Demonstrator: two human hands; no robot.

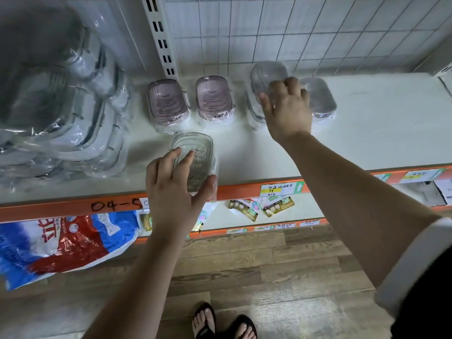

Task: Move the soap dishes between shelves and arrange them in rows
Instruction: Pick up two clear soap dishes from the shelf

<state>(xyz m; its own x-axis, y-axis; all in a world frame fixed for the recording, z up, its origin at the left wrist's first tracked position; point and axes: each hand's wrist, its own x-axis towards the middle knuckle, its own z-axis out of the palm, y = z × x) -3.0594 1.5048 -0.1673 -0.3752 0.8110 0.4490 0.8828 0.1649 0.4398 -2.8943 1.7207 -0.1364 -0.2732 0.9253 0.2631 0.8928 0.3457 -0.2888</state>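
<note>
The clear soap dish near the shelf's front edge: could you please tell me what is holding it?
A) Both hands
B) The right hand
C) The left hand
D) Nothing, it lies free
C: the left hand grips the clear soap dish between fingers and thumb, while the right hand grips a grey soap dish farther back.
</note>
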